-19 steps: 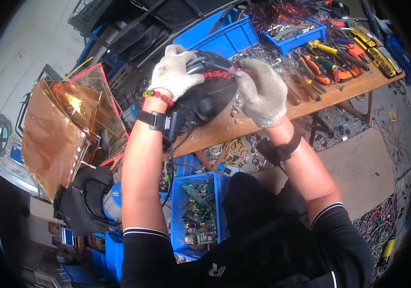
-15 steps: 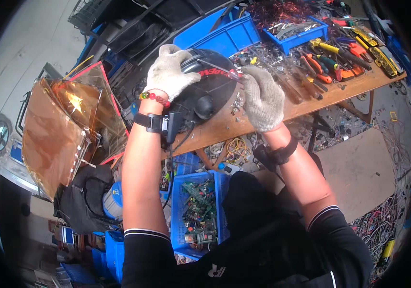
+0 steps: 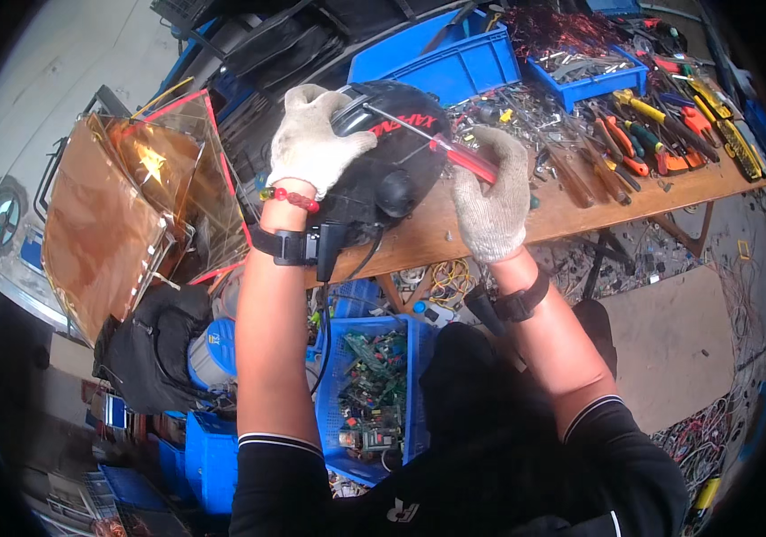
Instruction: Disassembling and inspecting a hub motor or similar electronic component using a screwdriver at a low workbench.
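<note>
Visibly, the screwdriver (image 3: 472,163) is red-handled, straight and slim-shafted.

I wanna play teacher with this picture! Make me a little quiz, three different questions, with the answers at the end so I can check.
1. Which hand holds the red-handled screwdriver?
2. True or false: the basket with circuit boards in it is yellow.
3. Fill in the blank: the left hand, resting on the black device, wears a pale ____.

Key:
1. The right hand.
2. False; the basket with circuit boards in it is blue.
3. The missing word is glove.
</note>
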A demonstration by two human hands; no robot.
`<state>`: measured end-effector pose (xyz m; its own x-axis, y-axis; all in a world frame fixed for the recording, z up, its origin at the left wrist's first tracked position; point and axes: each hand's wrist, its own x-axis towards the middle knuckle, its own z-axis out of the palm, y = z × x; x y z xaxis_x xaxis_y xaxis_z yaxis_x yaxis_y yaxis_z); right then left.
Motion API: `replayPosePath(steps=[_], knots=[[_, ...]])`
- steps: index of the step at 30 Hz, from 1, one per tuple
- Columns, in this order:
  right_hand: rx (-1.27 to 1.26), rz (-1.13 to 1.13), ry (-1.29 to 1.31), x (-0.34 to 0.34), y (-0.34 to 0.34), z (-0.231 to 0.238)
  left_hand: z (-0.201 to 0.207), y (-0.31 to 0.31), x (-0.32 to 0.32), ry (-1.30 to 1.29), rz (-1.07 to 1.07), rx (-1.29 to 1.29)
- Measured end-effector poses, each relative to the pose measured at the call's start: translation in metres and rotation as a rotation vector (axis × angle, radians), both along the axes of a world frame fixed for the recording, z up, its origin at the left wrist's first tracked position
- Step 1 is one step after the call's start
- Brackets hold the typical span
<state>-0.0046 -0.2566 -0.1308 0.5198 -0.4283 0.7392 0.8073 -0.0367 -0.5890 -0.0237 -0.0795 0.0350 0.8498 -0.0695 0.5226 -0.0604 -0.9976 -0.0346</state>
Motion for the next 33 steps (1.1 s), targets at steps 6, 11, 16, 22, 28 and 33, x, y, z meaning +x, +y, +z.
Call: replayPosePath(steps=[6, 11, 16, 22, 28, 33], knots=[[-0.105, 0.035, 0.084, -0.002, -0.006, 0.000, -0.003, 0.002, -0.009, -0.058, -0.002, -0.028], [0.295, 0.341, 0.222, -0.022, 0.003, 0.011, -0.012, 0.004, -0.019, -0.086, 0.040, -0.036], [0.159, 0.220, 0.225, -0.010, 0.001, 0.003, -0.011, -0.001, -0.025, -0.099, 0.052, -0.049], [0.354, 0.506, 0.428, -0.014, 0.006, 0.001, -0.014, 0.004, -0.027, -0.117, 0.053, -0.069], [0.342, 0.484, 0.518, -0.006, 0.001, 0.001, -0.014, 0.005, -0.028, -0.122, 0.069, -0.059], [0.370, 0.602, 0.505, -0.003, -0.001, 0.004, -0.015, 0.007, -0.026, -0.134, 0.057, -0.066]])
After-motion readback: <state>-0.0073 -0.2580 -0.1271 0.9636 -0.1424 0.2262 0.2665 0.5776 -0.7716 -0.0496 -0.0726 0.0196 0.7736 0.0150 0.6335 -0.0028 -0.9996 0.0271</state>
